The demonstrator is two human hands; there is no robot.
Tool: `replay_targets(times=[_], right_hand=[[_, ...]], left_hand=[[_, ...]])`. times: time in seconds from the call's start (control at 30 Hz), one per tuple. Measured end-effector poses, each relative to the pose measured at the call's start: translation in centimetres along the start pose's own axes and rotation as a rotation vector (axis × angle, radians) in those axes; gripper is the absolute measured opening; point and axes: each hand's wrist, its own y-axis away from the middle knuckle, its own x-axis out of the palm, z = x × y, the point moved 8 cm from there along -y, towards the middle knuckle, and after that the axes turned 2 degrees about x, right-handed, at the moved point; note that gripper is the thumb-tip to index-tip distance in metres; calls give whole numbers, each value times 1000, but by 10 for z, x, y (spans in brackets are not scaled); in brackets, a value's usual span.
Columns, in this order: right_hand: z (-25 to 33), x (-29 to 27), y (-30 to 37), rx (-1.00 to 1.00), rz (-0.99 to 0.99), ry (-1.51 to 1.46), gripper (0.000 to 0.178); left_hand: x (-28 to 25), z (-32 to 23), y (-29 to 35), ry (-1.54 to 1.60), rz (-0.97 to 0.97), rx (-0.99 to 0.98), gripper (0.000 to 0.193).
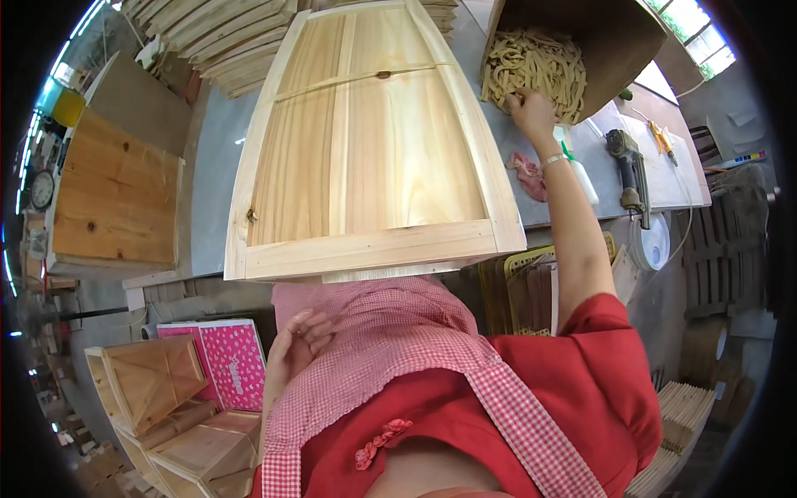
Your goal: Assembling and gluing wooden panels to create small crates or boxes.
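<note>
1. Clock = ctr of view. Framed wood panel (374, 166): 12 o'clock, on grey tbl (217, 183).
2. R hand (534, 112): 1–2 o'clock, at pale strips (552, 66) in open box (618, 41); fingers curled, partly hidden, can't tell if gripping any.
3. L hand (304, 336): 7–8 o'clock, nr checked apron (374, 328); fingers loose, half-curled, released.
4. Approx 2 o'clock: pink cloth (529, 177), white btl (584, 178), nail gun (629, 170).

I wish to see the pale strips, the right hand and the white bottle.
Pale strips (544, 66), head view: middle of pile.
Right hand (532, 113), head view: its back.
White bottle (585, 183), head view: its body.
</note>
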Motion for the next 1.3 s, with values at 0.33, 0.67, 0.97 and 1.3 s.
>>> replay_targets(times=[0.33, 0.67, 0.97, 1.3], right_hand=[[-18, -39, -56, 105, -36, -261, 23], [45, -161, -77, -133, -158, -294, 21], [216, -283, 32, -761, -53, -954, 18], [244, -327, 135, -945, -42, -760, 28]], left_hand=[[-42, -28, 10, 30, -256, 146, 64], [7, -140, 2, -381, -176, 496, 69], [194, -229, 25, -1150, 48, 1391, 69], [249, -199, -3, -1061, 60, 1132, 29]])
